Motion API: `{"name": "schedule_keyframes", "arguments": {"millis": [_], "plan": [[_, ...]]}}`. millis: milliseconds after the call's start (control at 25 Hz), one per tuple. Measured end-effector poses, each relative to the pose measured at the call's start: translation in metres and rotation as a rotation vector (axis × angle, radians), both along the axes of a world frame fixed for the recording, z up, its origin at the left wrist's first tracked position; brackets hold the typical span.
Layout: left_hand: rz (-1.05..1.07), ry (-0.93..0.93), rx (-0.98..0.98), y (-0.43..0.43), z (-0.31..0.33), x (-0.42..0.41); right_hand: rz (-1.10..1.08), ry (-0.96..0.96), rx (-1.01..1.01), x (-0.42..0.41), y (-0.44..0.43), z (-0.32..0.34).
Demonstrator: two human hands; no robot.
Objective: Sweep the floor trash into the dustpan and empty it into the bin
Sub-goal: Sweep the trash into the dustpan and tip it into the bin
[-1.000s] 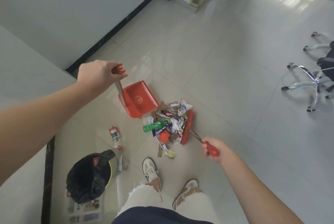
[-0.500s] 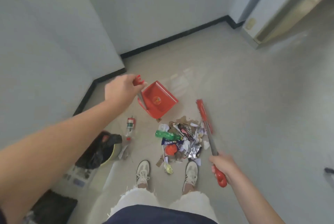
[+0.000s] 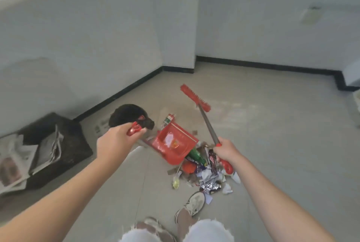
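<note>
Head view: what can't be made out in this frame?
Bin: inside hidden by its black bag; left hand covers its near edge.
Bottle: lower part behind the dustpan; label blurred.
Trash pile: partly behind the right hand; pieces blurred.
Broom: floor contact unclear.
Newspapers: cut off by the left edge.

Found broom swung out, head beyond the trash pile. Found dustpan drawn in against the green bottle.

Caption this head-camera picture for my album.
Left hand holds the red dustpan, right hand the red broom, beside a trash pile.
</note>
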State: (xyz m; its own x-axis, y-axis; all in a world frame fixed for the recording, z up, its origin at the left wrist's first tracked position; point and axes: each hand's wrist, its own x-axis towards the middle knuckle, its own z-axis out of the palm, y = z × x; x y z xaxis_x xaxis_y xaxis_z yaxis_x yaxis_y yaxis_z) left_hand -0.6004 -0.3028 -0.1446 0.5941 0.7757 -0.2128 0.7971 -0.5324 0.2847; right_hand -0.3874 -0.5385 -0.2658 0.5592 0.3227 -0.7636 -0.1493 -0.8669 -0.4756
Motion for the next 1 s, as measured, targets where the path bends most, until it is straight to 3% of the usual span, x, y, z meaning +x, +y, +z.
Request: {"name": "schedule_keyframes", "arguments": {"millis": [160, 400, 760, 1000], "plan": [[0.302, 0.014, -0.004, -0.017, -0.011, -0.103, 0.209, -0.027, -0.012, -0.013, 0.071, -0.035], [0.411, 0.13, 0.018, -0.047, -0.045, -0.176, 0.614, -0.014, -0.228, -0.059, 0.118, -0.075], [0.528, 0.097, -0.035, -0.091, -0.052, -0.255, 1.018, -0.212, -0.447, -0.117, 0.016, -0.057], [0.545, 0.093, -0.062, -0.1, -0.056, -0.274, 1.125, -0.179, -0.466, -0.104, -0.023, -0.006]]}}
